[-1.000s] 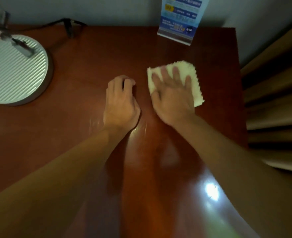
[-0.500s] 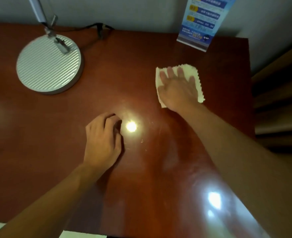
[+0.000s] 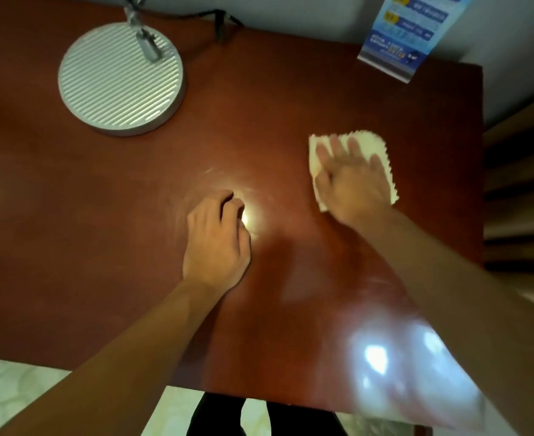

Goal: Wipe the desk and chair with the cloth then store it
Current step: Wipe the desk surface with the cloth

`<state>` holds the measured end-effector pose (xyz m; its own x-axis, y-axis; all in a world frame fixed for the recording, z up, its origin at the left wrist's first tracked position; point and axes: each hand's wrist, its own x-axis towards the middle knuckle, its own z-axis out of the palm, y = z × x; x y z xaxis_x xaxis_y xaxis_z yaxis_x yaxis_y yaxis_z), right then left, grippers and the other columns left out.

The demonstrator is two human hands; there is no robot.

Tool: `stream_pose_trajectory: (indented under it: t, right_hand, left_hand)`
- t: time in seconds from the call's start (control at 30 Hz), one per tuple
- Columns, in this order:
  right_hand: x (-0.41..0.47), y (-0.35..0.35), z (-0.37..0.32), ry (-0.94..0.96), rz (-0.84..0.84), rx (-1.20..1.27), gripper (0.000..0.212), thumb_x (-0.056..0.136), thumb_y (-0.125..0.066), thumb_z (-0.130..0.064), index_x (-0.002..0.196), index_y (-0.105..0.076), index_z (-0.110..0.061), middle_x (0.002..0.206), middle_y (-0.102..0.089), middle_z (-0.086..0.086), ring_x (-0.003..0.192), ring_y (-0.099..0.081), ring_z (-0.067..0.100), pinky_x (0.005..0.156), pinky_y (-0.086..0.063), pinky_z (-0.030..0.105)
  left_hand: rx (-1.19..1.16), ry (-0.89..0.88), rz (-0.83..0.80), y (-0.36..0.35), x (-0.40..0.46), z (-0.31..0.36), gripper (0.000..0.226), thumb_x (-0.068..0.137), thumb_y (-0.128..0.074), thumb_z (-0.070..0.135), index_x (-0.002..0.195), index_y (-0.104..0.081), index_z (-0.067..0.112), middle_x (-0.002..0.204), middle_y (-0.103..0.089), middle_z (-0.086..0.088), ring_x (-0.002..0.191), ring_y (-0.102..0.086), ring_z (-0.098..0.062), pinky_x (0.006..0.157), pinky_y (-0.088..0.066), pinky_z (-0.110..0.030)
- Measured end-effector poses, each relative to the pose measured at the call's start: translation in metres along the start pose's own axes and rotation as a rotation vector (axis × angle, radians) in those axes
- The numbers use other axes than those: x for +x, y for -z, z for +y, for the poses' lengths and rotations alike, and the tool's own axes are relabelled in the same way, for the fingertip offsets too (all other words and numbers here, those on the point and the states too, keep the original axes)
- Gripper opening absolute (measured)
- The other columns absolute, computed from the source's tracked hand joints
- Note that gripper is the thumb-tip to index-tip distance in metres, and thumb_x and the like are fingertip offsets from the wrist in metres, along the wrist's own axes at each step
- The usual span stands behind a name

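Behind both hands (image 3: 217,240) (far-left): lamp base (image 3: 119,78)

- The blue card (image 3: 407,33), standing at the far right edge of the desk (image 3: 259,121) against the wall, carries rows of print, too blurred to read.
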<state>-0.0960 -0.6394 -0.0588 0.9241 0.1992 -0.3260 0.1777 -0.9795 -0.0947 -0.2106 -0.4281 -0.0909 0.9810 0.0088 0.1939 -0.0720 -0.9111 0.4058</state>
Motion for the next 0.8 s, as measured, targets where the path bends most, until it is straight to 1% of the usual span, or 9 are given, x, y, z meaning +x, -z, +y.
stream_pose_trajectory:
  t: [0.1,0.17,0.23,0.33,0.4,0.53,0.6,0.67,0.8]
  right_hand:
    - [0.017,0.001,-0.001,0.011,0.145,-0.036,0.047,0.102,-0.035,-0.031,0.148,-0.039,-0.023,0.158,-0.033,0.003,0.144,-0.029,0.031,0.106,-0.033,0.055]
    - [0.005,-0.009,0.000,-0.005,0.244,0.027,0.044,0.101,-0.038,-0.032,0.143,-0.049,-0.021,0.152,-0.043,0.004,0.137,-0.039,0.035,0.104,-0.037,0.053]
    - [-0.023,-0.027,-0.009,-0.082,0.345,0.175,0.044,0.099,-0.040,-0.033,0.138,-0.056,-0.020,0.149,-0.049,0.005,0.134,-0.042,0.036,0.107,-0.036,0.052]
    - [-0.075,-0.059,-0.052,-0.158,0.442,0.308,0.040,0.097,-0.046,-0.025,0.133,-0.061,-0.017,0.145,-0.053,0.008,0.133,-0.044,0.038,0.110,-0.035,0.053]
    - [-0.106,-0.077,-0.091,-0.140,0.457,0.312,0.041,0.096,-0.045,-0.023,0.132,-0.062,-0.016,0.144,-0.054,0.008,0.136,-0.045,0.036,0.112,-0.032,0.054]
    - [-0.146,-0.095,-0.149,-0.047,0.407,0.280,0.043,0.101,-0.037,-0.026,0.135,-0.060,-0.014,0.146,-0.052,0.002,0.144,-0.035,0.027,0.118,-0.025,0.053]
    - [-0.148,-0.097,-0.140,0.027,0.348,0.243,0.043,0.103,-0.035,-0.028,0.140,-0.056,-0.017,0.150,-0.047,0.000,0.147,-0.029,0.025,0.120,-0.021,0.051]
    - [-0.147,-0.099,-0.109,0.033,0.311,0.146,0.045,0.103,-0.033,-0.028,0.144,-0.050,-0.021,0.153,-0.043,0.000,0.147,-0.029,0.027,0.120,-0.019,0.050]
    - [-0.139,-0.083,-0.025,-0.226,0.307,0.151,0.050,0.103,-0.025,-0.033,0.147,-0.045,-0.021,0.156,-0.039,0.003,0.148,-0.027,0.030,0.119,-0.019,0.052]
  left_hand:
    - [-0.015,-0.023,0.010,0.000,-0.002,-0.004,0.026,0.090,-0.055,0.010,0.114,-0.060,0.006,0.124,-0.056,-0.014,0.114,-0.048,-0.027,0.096,-0.038,-0.041]
    - [-0.042,-0.019,0.018,0.000,-0.003,-0.006,0.025,0.089,-0.055,0.010,0.113,-0.061,0.006,0.123,-0.056,-0.013,0.114,-0.049,-0.025,0.095,-0.038,-0.039]
    - [-0.063,-0.026,0.036,0.000,-0.003,-0.007,0.024,0.088,-0.055,0.007,0.111,-0.062,0.005,0.122,-0.058,-0.013,0.115,-0.052,-0.026,0.095,-0.039,-0.037]
    - [-0.078,-0.061,0.045,0.003,-0.007,-0.011,0.023,0.089,-0.055,0.005,0.110,-0.064,0.004,0.121,-0.060,-0.015,0.122,-0.054,-0.028,0.101,-0.034,-0.031]
    - [-0.070,-0.070,0.055,0.008,-0.009,-0.010,0.023,0.087,-0.057,0.003,0.108,-0.066,0.004,0.119,-0.062,-0.014,0.121,-0.056,-0.029,0.102,-0.028,-0.027]
    - [-0.060,-0.092,0.064,0.016,-0.009,-0.011,0.023,0.081,-0.063,0.003,0.104,-0.067,0.005,0.116,-0.064,-0.014,0.114,-0.060,-0.031,0.095,-0.032,-0.031]
    - [-0.054,-0.116,0.029,0.014,-0.009,-0.013,0.022,0.083,-0.059,0.005,0.104,-0.066,0.004,0.117,-0.063,-0.015,0.116,-0.058,-0.031,0.095,-0.035,-0.033]
    - [-0.048,-0.122,-0.016,0.013,-0.010,-0.014,0.022,0.085,-0.056,0.008,0.106,-0.064,0.004,0.120,-0.060,-0.016,0.118,-0.056,-0.032,0.096,-0.038,-0.038]
    - [-0.020,-0.143,-0.087,0.012,-0.010,-0.013,0.026,0.087,-0.052,0.011,0.112,-0.061,0.006,0.125,-0.056,-0.016,0.121,-0.052,-0.033,0.098,-0.039,-0.042]
